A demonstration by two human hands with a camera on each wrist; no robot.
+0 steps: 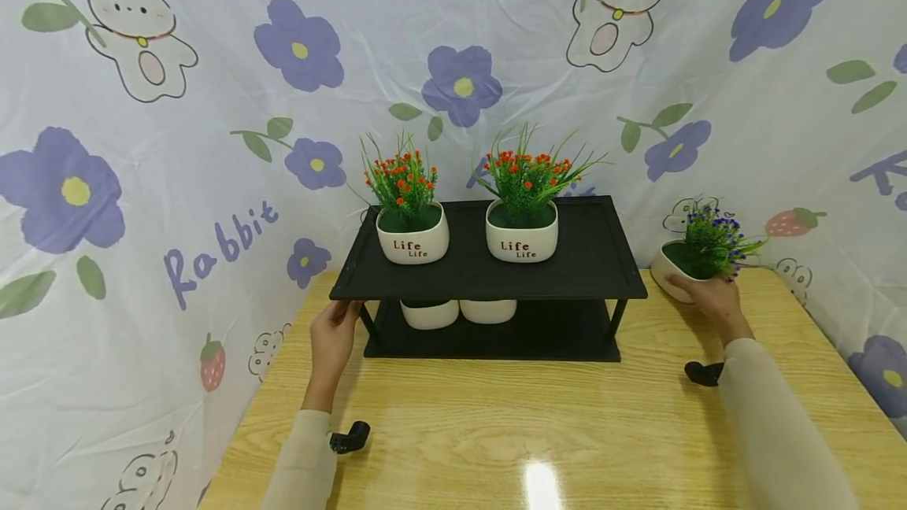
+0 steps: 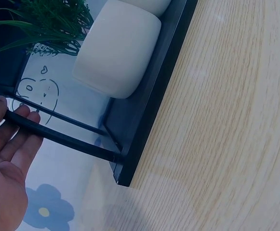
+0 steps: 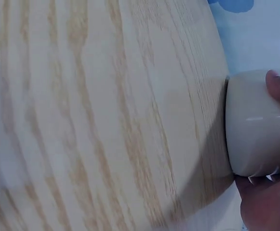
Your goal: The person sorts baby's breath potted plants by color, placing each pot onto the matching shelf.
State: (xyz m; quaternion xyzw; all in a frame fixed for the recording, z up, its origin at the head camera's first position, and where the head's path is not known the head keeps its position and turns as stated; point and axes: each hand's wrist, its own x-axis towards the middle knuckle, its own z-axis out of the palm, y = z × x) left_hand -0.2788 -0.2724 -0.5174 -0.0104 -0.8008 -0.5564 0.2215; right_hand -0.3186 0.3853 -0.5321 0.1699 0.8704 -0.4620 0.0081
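On the left, my left hand (image 1: 332,339) grips a corner post (image 2: 62,138) of a black two-tier shelf (image 1: 468,282), just below its top board. The thumb lies on one side of the post and the fingers on the other. At the far right, my right hand (image 1: 716,301) holds a white potted plant (image 1: 701,250) with purple flowers, tilted toward the right. The thumb is on the side of its pot (image 3: 255,130), whose base is right at the table surface. Part of this hand is cut off in the right wrist view.
Two white "Life" pots with orange-flowered plants, a left one (image 1: 413,245) and a right one (image 1: 521,243), stand on the top board. Two more white pots (image 1: 430,315) sit on the lower board, half hidden. A patterned cloth (image 1: 383,14) hangs behind the wooden table (image 1: 453,431).
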